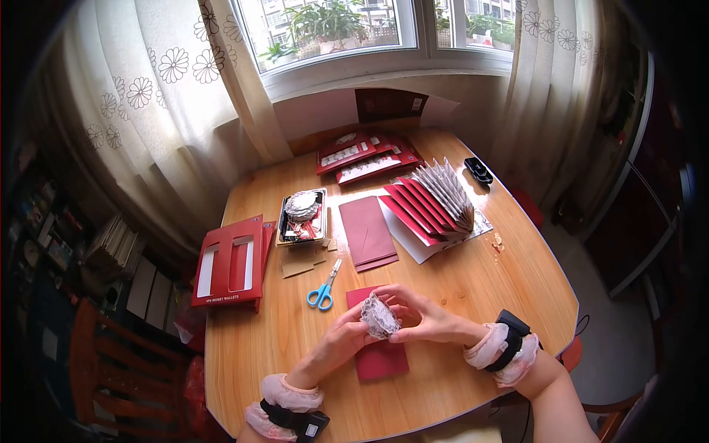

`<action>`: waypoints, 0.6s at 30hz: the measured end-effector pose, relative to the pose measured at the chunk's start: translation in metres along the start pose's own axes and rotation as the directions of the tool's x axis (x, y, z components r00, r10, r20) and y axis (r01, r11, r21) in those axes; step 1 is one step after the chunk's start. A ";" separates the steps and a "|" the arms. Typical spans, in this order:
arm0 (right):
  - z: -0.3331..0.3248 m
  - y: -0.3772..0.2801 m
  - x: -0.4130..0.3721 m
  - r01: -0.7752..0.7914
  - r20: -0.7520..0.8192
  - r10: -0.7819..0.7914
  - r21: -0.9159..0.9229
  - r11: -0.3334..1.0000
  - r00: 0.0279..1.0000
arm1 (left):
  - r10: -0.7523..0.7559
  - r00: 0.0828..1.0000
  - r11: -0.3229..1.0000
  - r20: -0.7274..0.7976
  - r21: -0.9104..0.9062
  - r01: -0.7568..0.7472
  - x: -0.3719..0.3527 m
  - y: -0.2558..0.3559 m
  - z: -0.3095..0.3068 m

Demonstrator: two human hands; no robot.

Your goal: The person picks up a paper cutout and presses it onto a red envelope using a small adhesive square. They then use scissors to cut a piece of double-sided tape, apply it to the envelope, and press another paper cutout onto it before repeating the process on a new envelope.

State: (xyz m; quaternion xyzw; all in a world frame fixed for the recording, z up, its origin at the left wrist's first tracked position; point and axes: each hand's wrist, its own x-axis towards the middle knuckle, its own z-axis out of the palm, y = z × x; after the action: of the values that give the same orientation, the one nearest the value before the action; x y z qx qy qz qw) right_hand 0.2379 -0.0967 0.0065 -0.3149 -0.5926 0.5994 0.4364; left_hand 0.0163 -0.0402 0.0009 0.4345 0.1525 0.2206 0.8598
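Observation:
Between both hands I hold a small stack of white-and-grey paper cutouts with wavy edges. My left hand grips its left side, fingers closed on it. My right hand pinches it from the right, thumb below and fingers above. Directly beneath lies a dark red envelope, partly hidden by my hands. Blue-handled scissors rest to the left, blades pointing away. Farther off, a black tray carries more of the scalloped cutouts.
Red envelopes lie mid-table, beside a fanned row of red and patterned folded papers. Red window packs are at the left edge, with more packs at the back. A black object sits back right. Brown card pieces lie near the tray.

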 end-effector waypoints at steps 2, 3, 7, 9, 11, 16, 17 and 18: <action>-0.001 0.000 0.000 0.010 -0.009 -0.010 -0.004 1.000 1.000 | 0.003 1.000 1.000 -0.029 -0.002 -0.003 -0.001 0.001 0.004; -0.001 0.000 0.000 0.020 -0.018 -0.020 -0.009 1.000 1.000 | 0.006 0.998 1.000 -0.058 -0.004 -0.006 -0.001 0.002 0.006; -0.002 0.002 0.001 0.008 -0.020 -0.008 0.014 1.000 1.000 | 0.018 0.998 1.000 -0.062 -0.019 -0.019 -0.002 0.004 0.008; -0.003 0.005 0.001 0.007 -0.026 -0.007 -0.011 1.000 1.000 | 0.035 0.997 0.997 -0.062 -0.071 -0.039 -0.003 0.004 0.007; -0.003 0.001 0.000 -0.015 -0.037 0.015 0.017 1.000 0.999 | 0.027 0.999 0.996 -0.047 -0.085 -0.031 -0.006 0.006 0.007; -0.003 -0.001 0.001 -0.038 -0.076 0.042 0.060 0.998 0.996 | 0.062 0.997 0.993 0.039 -0.107 -0.058 -0.009 0.006 -0.006; -0.003 -0.002 0.001 -0.043 -0.079 0.047 0.056 0.998 0.996 | 0.092 0.995 0.988 0.039 -0.132 -0.086 -0.009 0.007 -0.007; -0.003 -0.002 0.001 -0.049 -0.081 0.053 0.052 0.997 0.995 | 0.122 0.992 0.981 0.038 -0.158 -0.114 -0.008 0.009 -0.008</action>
State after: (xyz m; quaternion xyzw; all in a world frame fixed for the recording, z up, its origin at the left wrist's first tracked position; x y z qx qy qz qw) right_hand 0.2408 -0.0950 0.0080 -0.3432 -0.5506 0.6116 0.4527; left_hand 0.0035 -0.0339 0.0042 0.3797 0.0884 0.2720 0.8798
